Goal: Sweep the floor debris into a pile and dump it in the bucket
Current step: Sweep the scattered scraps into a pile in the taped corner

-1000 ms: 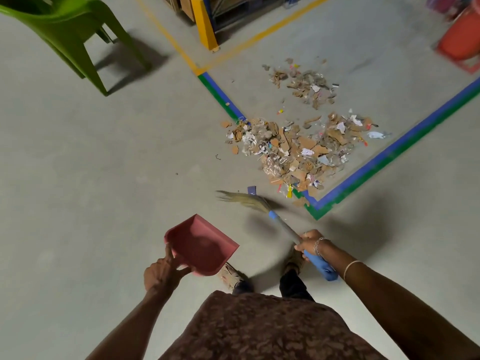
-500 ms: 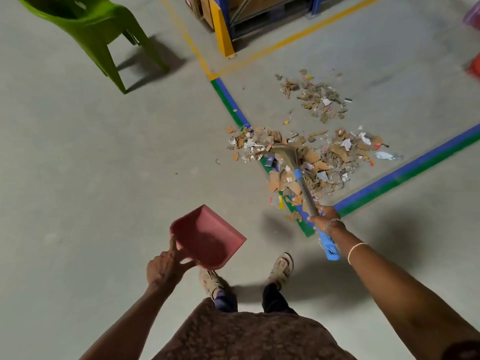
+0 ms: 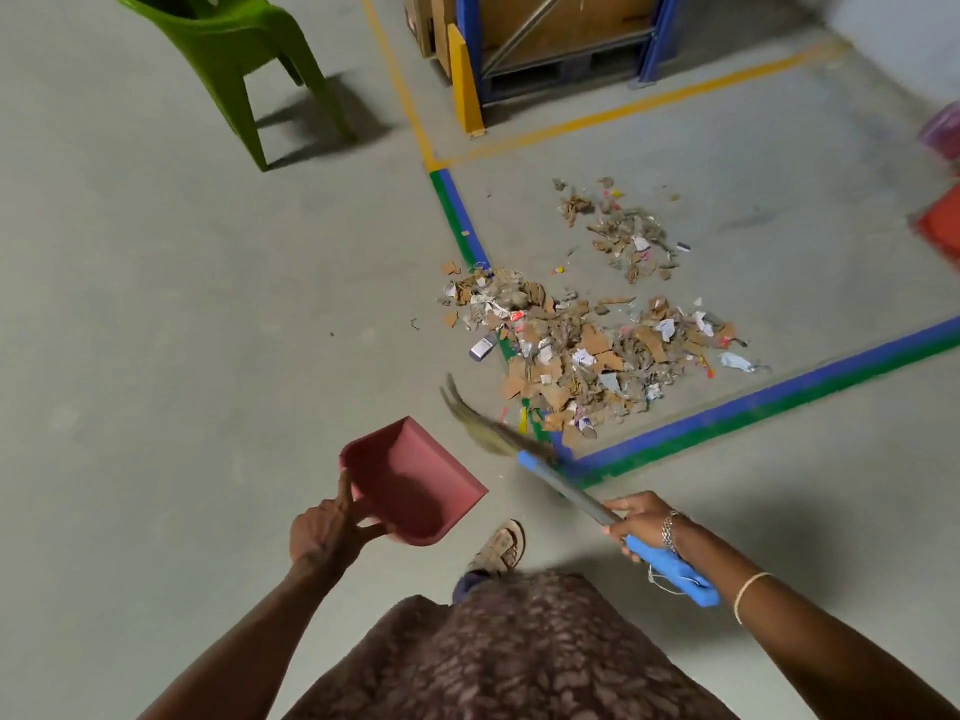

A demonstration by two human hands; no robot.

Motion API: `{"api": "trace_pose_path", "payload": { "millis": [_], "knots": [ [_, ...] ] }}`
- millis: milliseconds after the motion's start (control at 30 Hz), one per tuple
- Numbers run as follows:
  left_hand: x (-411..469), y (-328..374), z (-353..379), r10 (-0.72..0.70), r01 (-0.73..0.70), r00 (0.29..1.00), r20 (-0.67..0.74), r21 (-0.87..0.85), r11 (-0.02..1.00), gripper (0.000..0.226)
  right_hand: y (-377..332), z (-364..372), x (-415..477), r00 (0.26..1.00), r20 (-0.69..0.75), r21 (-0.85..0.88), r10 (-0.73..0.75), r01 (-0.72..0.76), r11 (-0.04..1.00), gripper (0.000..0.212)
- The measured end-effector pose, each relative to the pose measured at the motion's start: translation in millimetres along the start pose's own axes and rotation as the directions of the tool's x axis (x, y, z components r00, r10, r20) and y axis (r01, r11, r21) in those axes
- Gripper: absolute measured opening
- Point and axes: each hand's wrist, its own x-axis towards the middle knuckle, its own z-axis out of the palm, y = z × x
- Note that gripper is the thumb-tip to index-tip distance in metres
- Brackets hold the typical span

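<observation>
A large pile of cardboard and paper scraps (image 3: pixel 582 350) lies on the grey floor across the blue-green tape corner. A smaller debris patch (image 3: pixel 623 236) sits beyond it. My right hand (image 3: pixel 641 522) grips the blue-handled broom (image 3: pixel 566 491); its bristles (image 3: pixel 478 423) are blurred, low and to the left of the pile's near edge. My left hand (image 3: pixel 327 532) holds the pink dustpan (image 3: pixel 410 480) by its rear edge, off the floor, left of the broom. An orange-red object (image 3: pixel 940 226), possibly the bucket, is cut off at the right edge.
A green plastic chair (image 3: pixel 234 59) stands at the far left. A blue rack with a yellow guard post (image 3: pixel 465 80) and cardboard boxes stands at the back. Blue-green tape (image 3: pixel 769 402) and yellow tape (image 3: pixel 644 103) mark the floor. My sandalled foot (image 3: pixel 498 548) is below the dustpan.
The broom head has swung back out of the pile toward me and to the left. A small silver-blue item now lies left of the pile. The dustpan has stayed held in place.
</observation>
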Motion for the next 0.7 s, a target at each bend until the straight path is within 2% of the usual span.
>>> {"api": "trace_pose_path", "payload": {
  "millis": [100, 200, 367, 533, 700],
  "knots": [
    [-20.1, 24.2, 17.2, -0.044, 0.044, 0.999, -0.003, -0.036, 0.998, 0.121, 14.9, -15.2, 8.5, 0.999, 0.037, -0.064, 0.017, -0.014, 0.998, 0.032],
    [-51.6, 52.4, 33.9, -0.104, 0.102, 0.994, -0.016, -0.088, 0.991, 0.122, 31.3, -35.2, 21.1, 1.000, -0.008, -0.057, 0.022, -0.023, 0.998, 0.019],
    [-126.6, 105.1, 56.8, -0.153, 0.157, 0.988, 0.036, -0.173, 0.972, 0.120, 37.5, -67.4, 36.5, 0.995, -0.091, -0.131, -0.031, 0.019, 0.991, 0.016],
    [-179.5, 142.0, 80.1, -0.167, 0.180, 0.983, 0.071, -0.275, 0.944, 0.119, 31.8, -81.4, 16.3, 0.977, -0.206, 0.041, -0.054, 0.064, 0.997, 0.017],
    [-202.0, 179.1, 96.0, -0.218, 0.240, 0.971, 0.100, -0.388, 0.890, 0.117, 34.7, -117.7, -16.0, 0.982, -0.167, 0.092, -0.084, 0.100, 0.991, 0.020]
  ]
}}
